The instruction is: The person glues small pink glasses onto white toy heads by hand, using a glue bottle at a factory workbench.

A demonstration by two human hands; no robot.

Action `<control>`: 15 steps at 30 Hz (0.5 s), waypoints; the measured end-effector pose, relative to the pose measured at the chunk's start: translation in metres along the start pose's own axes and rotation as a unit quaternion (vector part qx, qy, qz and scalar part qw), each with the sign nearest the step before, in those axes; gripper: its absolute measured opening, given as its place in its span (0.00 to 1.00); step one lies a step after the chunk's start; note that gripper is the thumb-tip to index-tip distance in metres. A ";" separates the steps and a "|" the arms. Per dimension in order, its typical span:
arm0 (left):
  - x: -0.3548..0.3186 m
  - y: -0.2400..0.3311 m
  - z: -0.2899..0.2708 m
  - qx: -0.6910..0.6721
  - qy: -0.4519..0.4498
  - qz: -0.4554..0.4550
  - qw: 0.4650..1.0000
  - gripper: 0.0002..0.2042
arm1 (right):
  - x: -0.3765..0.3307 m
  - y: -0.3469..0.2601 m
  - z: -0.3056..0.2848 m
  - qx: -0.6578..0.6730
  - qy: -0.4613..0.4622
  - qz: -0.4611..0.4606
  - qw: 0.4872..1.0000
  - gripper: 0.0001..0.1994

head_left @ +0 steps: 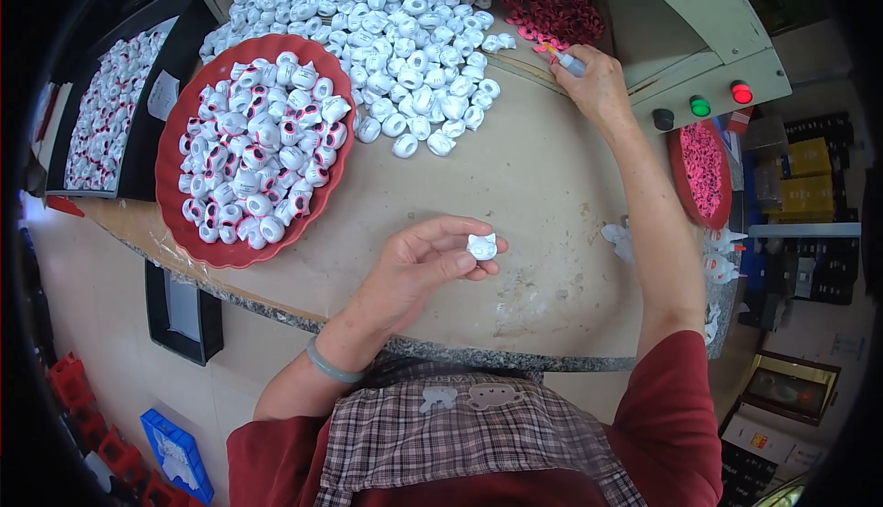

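My left hand (pixel 432 257) is over the middle of the table, its thumb and fingers closed on a small white cat-head piece (pixel 481 247). At the far right my right hand (pixel 593 79) grips a pale pen-like tool (pixel 570 64) with a yellow tip. That tip is at the near edge of a heap of small pink and dark pieces (pixel 552 11); whether it touches one is too small to tell. White cat-head pieces (pixel 405 47) lie heaped at the back. To the left, a red scalloped tray (pixel 167 167) holds many more, several showing pink-and-dark parts.
A black bin (pixel 138 139) of similar pieces stands at the far left. Behind the right forearm are a red dish (pixel 722 204) of pink bits and white squeeze bottles (pixel 720 268). A pale machine housing (pixel 708 11) with coloured buttons rises at the back right.
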State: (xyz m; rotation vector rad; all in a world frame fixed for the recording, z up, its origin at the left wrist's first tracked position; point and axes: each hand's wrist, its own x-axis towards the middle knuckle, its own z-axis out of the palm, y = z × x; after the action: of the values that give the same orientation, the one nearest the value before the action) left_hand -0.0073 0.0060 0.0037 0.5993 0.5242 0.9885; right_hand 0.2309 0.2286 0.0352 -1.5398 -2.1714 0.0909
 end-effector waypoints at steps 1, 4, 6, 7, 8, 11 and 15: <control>0.000 -0.001 0.000 -0.003 0.000 0.001 1.000 0.14 | 0.000 0.000 0.000 -0.021 0.013 -0.007 1.000 0.10; -0.001 -0.002 -0.002 0.002 -0.012 0.001 1.000 0.13 | -0.001 -0.003 -0.013 0.256 -0.101 0.202 0.940 0.09; -0.001 -0.002 -0.001 -0.001 -0.004 0.001 1.000 0.14 | -0.013 -0.008 -0.020 0.372 -0.113 0.196 0.900 0.09; -0.001 -0.002 0.000 -0.004 0.001 0.002 1.000 0.14 | -0.021 -0.012 -0.026 0.482 -0.122 0.186 0.847 0.09; -0.001 -0.002 0.000 -0.004 0.001 0.000 1.000 0.14 | -0.029 -0.018 -0.030 0.482 -0.121 0.189 0.847 0.09; -0.001 -0.001 0.000 0.002 0.000 0.001 1.000 0.14 | -0.049 -0.038 -0.040 0.567 -0.158 0.200 0.783 0.09; -0.001 0.000 0.000 0.012 0.008 -0.005 1.000 0.14 | -0.069 -0.046 -0.041 0.599 -0.165 0.221 0.752 0.09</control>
State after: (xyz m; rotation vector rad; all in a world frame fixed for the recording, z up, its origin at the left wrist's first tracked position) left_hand -0.0072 0.0047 0.0039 0.6101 0.5533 0.9800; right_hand 0.2252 0.1402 0.0625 -1.1516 -1.2564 1.6482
